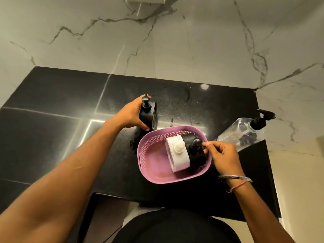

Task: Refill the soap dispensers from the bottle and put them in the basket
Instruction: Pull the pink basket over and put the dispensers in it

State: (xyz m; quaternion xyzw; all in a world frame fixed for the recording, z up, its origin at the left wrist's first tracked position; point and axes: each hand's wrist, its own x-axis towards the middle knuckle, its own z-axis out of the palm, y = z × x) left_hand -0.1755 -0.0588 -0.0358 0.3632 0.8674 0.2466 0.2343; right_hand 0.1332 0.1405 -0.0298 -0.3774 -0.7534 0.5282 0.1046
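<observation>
Head view, worktop: black speckled stone counter (52, 137), glossy, with pale reflected light bands; white veined marble wall (175, 41) behind.

Head view, basket: pink plastic basket (145, 155), oval, perforated lattice walls, smooth floor, stands near the counter's front edge.

Head view, basket contents: white dispenser (178, 155), squarish body with a white pump, stands upright beside a black dispenser (196, 151) with a rounded pump head. The two touch, packed toward the basket's right end; judged, this leaves floor space at the left for another.

Head view, third dispenser: black dispenser on the counter (149, 114), squarish, matt, black pump on top, upright just behind the basket's far left rim.

Head view, left hand: left hand (133, 114) wraps the counter dispenser's body from the left, thumb at the near side, fingers curled round the far side. Judged: a carrying grip, ready to lift it into the basket.

Head view, right hand: right hand (222, 155) at the basket's right rim, fingers curled together, fingertips pinching at the black dispenser's pump. Judged: steadying or settling it.

Head view, refill bottle: clear plastic bottle (245, 132) with black pump, at the counter's right edge, apart from the basket; it appears nearly empty.

Head view, progress: judged, two dispensers placed, one remaining.
</observation>
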